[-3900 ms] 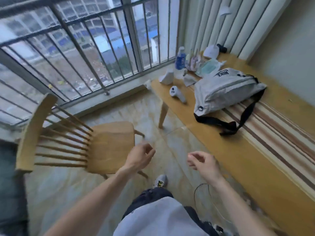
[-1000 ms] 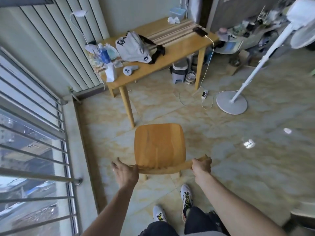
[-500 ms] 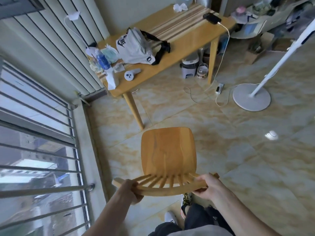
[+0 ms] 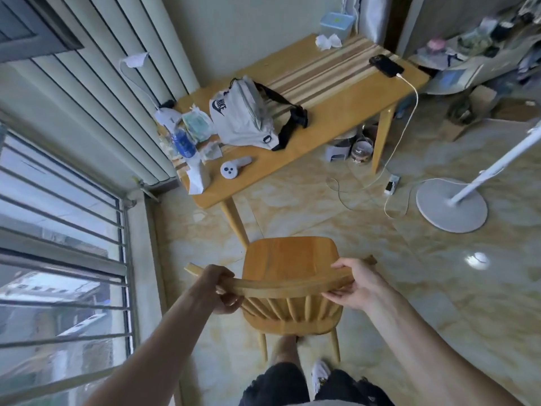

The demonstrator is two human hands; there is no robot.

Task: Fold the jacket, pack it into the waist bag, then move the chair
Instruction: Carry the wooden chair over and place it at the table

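My left hand [image 4: 216, 290] and right hand [image 4: 355, 284] each clasp an end of the chair [image 4: 288, 276] top rail. Seat lies just beyond my hands. Waist bag [image 4: 243, 118] sits zipped on the table [image 4: 336, 95], well ahead.

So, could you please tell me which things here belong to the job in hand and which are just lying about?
Job: chair, gripped at its top rail by left hand and right hand; waist bag on table.

Lying about: phone, blue bottle, fan base.
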